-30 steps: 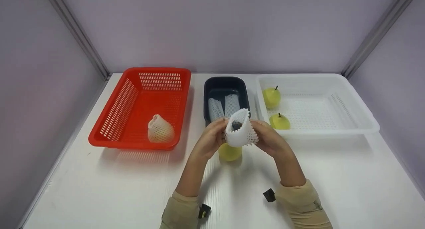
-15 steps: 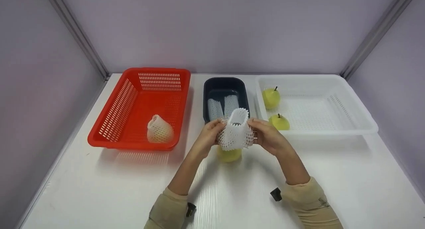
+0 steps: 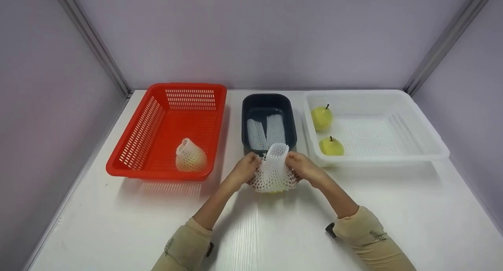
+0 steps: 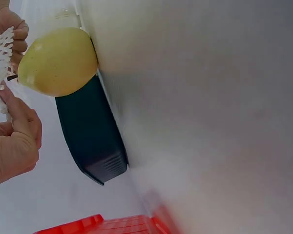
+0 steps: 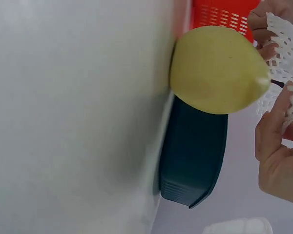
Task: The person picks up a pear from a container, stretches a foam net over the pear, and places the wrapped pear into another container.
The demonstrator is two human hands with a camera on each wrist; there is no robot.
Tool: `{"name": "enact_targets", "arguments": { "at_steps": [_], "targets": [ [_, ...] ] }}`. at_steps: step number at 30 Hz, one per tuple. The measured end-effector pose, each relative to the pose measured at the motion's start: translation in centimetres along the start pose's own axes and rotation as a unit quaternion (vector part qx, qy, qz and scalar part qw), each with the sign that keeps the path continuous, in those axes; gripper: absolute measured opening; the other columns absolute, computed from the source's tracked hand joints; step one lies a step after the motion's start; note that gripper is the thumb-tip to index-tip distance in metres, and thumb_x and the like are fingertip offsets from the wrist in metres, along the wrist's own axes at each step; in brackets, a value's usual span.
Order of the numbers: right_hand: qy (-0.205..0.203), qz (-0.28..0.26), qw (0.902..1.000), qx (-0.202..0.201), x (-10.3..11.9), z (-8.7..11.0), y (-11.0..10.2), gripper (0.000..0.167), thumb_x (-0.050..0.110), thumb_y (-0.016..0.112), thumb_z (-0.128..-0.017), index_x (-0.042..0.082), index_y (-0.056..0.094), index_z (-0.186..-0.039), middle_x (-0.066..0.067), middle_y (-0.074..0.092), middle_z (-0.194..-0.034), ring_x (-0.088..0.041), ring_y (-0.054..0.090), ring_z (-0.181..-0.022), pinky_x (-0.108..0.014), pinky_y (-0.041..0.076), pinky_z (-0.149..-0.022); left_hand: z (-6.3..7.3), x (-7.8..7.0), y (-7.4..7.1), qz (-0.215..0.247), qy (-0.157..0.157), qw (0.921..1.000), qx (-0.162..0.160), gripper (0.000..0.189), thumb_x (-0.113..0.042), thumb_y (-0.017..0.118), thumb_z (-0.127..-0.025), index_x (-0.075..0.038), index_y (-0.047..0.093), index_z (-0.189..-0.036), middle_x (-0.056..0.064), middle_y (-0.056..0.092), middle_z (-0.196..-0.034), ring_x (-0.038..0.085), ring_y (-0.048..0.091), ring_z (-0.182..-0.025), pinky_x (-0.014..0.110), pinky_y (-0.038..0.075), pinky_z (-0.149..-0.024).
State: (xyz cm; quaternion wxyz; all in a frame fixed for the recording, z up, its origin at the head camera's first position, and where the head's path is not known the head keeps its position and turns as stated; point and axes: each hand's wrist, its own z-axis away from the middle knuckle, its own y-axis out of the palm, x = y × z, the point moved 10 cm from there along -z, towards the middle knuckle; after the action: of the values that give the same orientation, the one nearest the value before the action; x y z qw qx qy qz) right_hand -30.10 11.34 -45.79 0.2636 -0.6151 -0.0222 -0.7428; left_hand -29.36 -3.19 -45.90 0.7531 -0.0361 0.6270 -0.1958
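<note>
A white foam net sleeve [image 3: 274,172] is stretched between both hands over a yellow pear [image 4: 61,61]. My left hand [image 3: 245,168] pinches the sleeve's left side and my right hand [image 3: 306,168] pinches its right side. Standing on the table with its stem up, the pear [image 5: 217,70] is mostly hidden by the sleeve in the head view. Both wrist views show the net's lower edge around the stem's tip, with the pear's body bare below it. Two more foam nets [image 3: 276,129] lie in a dark blue bin [image 3: 267,110] just behind the hands.
At the left stands a red basket [image 3: 180,125] holding one net-wrapped fruit [image 3: 190,157]. A white basket [image 3: 377,157] at the right holds two yellow pears [image 3: 331,146]. Walls enclose the table [image 3: 118,231] at the back and sides.
Both hands have lowered the net sleeve toward the pear and spread its bottom wider. The sleeve's opening now tilts less toward the camera, and the pear is more covered from above.
</note>
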Motion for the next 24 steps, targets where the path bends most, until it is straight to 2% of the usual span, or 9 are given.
{"name": "enact_targets", "arguments": {
  "at_steps": [4, 6, 9, 11, 14, 17, 19, 21, 24],
  "targets": [
    [-0.012, 0.087, 0.9959, -0.021, 0.0, -0.3, 0.4, 0.032, 0.013, 0.038, -0.097, -0.002, 0.051, -0.121, -0.016, 0.056, -0.112, -0.023, 0.053, -0.096, -0.036, 0.046, -0.076, -0.3, 0.1, 0.5, -0.099, 0.020, 0.9949, 0.008, 0.015, -0.012, 0.041, -0.097, 0.000, 0.050, -0.097, 0.009, 0.050, -0.084, 0.023, 0.047, -0.079, 0.037, 0.044, -0.067],
    [-0.016, 0.122, 0.9920, -0.030, 0.1, -0.5, 0.5, 0.035, 0.012, 0.037, -0.097, -0.002, 0.046, -0.129, -0.020, 0.050, -0.125, -0.029, 0.046, -0.112, -0.041, 0.040, -0.090, -0.5, 0.1, 0.8, -0.144, 0.033, 0.9890, 0.010, 0.017, -0.012, 0.041, -0.097, 0.002, 0.050, -0.100, 0.013, 0.055, -0.088, 0.025, 0.051, -0.082, 0.041, 0.046, -0.073],
    [-0.036, 0.182, 0.9820, -0.038, 0.5, -0.7, 0.8, 0.039, 0.011, 0.039, -0.097, -0.004, 0.041, -0.133, -0.025, 0.044, -0.131, -0.036, 0.041, -0.120, -0.047, 0.034, -0.096, -0.7, -0.2, 1.1, -0.184, 0.049, 0.9818, 0.003, 0.018, -0.011, 0.040, -0.098, 0.004, 0.050, -0.100, 0.018, 0.058, -0.089, 0.030, 0.056, -0.083, 0.044, 0.046, -0.074],
    [-0.052, 0.216, 0.9740, -0.045, 1.0, -0.8, 0.9, 0.039, 0.010, 0.041, -0.096, -0.005, 0.040, -0.133, -0.027, 0.045, -0.129, -0.038, 0.041, -0.119, -0.048, 0.034, -0.096, -0.8, -0.4, 1.2, -0.208, 0.054, 0.9767, -0.007, 0.019, -0.011, 0.040, -0.098, 0.005, 0.050, -0.101, 0.020, 0.059, -0.089, 0.032, 0.058, -0.084, 0.044, 0.047, -0.073],
    [-0.059, 0.252, 0.9646, -0.051, 1.0, -1.0, 1.0, 0.034, 0.010, 0.041, -0.097, -0.009, 0.044, -0.125, -0.029, 0.052, -0.119, -0.037, 0.051, -0.108, -0.046, 0.041, -0.089, -0.8, -0.4, 1.3, -0.260, 0.052, 0.9637, -0.026, 0.022, -0.010, 0.041, -0.097, 0.008, 0.049, -0.107, 0.024, 0.059, -0.089, 0.037, 0.060, -0.084, 0.045, 0.048, -0.070],
    [-0.044, 0.267, 0.9613, -0.049, 0.6, -1.3, 1.0, 0.028, 0.011, 0.037, -0.098, -0.008, 0.045, -0.116, -0.027, 0.056, -0.107, -0.032, 0.056, -0.093, -0.044, 0.045, -0.079, -0.6, -0.3, 1.5, -0.317, 0.040, 0.9465, -0.043, 0.024, -0.007, 0.044, -0.095, 0.010, 0.048, -0.111, 0.025, 0.060, -0.087, 0.039, 0.060, -0.082, 0.046, 0.050, -0.066],
    [-0.034, 0.271, 0.9612, -0.041, 0.1, -1.4, 1.1, 0.019, 0.009, 0.035, -0.099, -0.005, 0.046, -0.106, -0.023, 0.058, -0.093, -0.028, 0.059, -0.076, -0.042, 0.048, -0.065, -0.6, -0.2, 1.5, -0.348, 0.027, 0.9356, -0.053, 0.023, -0.007, 0.046, -0.093, 0.008, 0.049, -0.110, 0.025, 0.060, -0.086, 0.039, 0.061, -0.081, 0.046, 0.050, -0.064],
    [-0.029, 0.270, 0.9618, -0.033, -0.2, -1.3, 1.2, 0.014, 0.008, 0.035, -0.099, -0.002, 0.044, -0.100, -0.023, 0.057, -0.086, -0.029, 0.061, -0.067, -0.041, 0.051, -0.058, -0.7, 0.0, 1.5, -0.368, 0.011, 0.9281, -0.057, 0.020, -0.007, 0.048, -0.092, 0.006, 0.051, -0.106, 0.022, 0.061, -0.086, 0.037, 0.061, -0.080, 0.046, 0.050, -0.064],
    [-0.024, 0.278, 0.9601, -0.023, -0.6, -1.3, 1.2, 0.009, 0.006, 0.036, -0.098, 0.002, 0.042, -0.092, -0.019, 0.056, -0.077, -0.026, 0.058, -0.051, -0.035, 0.049, -0.044, -1.0, 0.5, 1.5, -0.385, -0.015, 0.9214, -0.051, 0.020, -0.007, 0.048, -0.091, 0.004, 0.051, -0.107, 0.021, 0.061, -0.090, 0.036, 0.061, -0.082, 0.046, 0.050, -0.065]
  ]
}}
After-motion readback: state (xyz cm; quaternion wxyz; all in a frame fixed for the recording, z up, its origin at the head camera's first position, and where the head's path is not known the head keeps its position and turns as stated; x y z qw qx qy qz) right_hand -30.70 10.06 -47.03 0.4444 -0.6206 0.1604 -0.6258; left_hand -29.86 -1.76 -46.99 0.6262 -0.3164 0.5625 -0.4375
